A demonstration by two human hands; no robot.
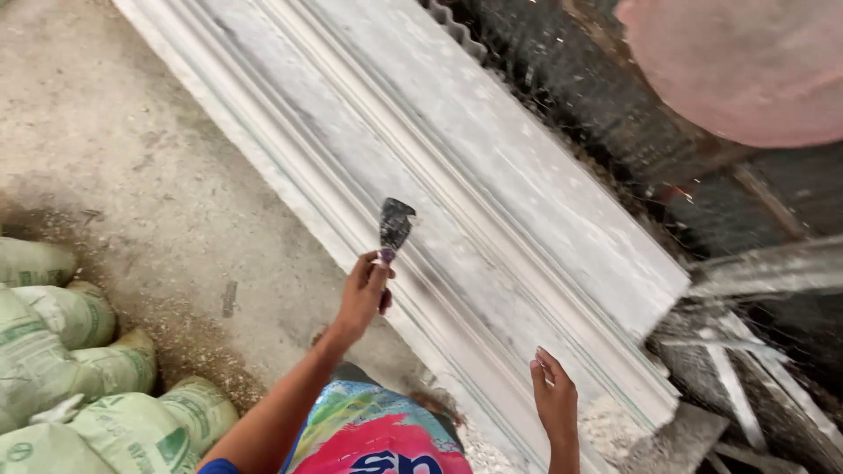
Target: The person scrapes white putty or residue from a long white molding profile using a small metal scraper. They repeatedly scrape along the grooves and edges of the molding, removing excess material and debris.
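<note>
Head view looks down on a long white moulded slab [457,202], plaster-like, with parallel ridges and grooves along its length, running diagonally from top left to lower right. Its surface is dusty, streaked grey, with a darker smear in the groove just beyond the blade. Its near end sits by crumbly white debris [606,426].

Left hand [364,294] is closed round the handle of a putty knife [394,226], fingers wrapped, thumb side up. The handle is mostly hidden in the fist, only a purple bit showing above the fingers. The blade is dark, wide, stained, worn at the top edge, and points up and away from the grip. It stands over the slab's near ridges; cannot tell if it touches the surface.

Right hand [555,399] is open, fingers loosely straight and together, holding nothing. It hovers at or on the slab's near edge, down and to the right of the knife hand and well apart from it; contact unclear.

Left of the grip is bare concrete floor [132,167] with gritty sweepings. Further left and below are stacked pale green sacks [79,369]. Below the hands is the person's bright multicoloured clothing [369,434]. Past the slab, right of the blade, lies dark corrugated sheeting [562,79], with a blurred pink rounded shape [746,61] at top right. Grey scrap strips [746,369] lie at lower right.
</note>
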